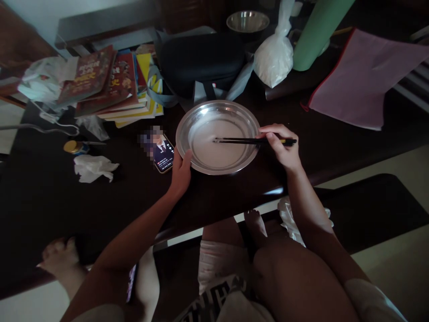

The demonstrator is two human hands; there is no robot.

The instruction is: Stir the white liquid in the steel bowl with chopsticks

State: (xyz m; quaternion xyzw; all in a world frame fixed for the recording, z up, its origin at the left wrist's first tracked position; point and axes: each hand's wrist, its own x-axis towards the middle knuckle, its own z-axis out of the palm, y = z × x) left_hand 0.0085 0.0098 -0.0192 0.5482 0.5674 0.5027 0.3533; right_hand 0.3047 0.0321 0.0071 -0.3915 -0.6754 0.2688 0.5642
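A shallow round metal bowl stands on the dark table, with cloudy whitish liquid in it. My left hand is closed on the bowl's left rim, its thumb over the edge and its fingers mostly hidden beneath the side. A pair of dark chopsticks is pinched in my right hand at the bowl's right rim. Their tips lie close together at the liquid near the bowl's middle. Just left of my left hand, a lit phone rests on the table.
Behind the bowl sits a black case. Stacked books stand left. A tied bag of white powder, green cylinder and pink cloth are right. Crumpled tissue lies left; someone's hand or foot rests nearby.
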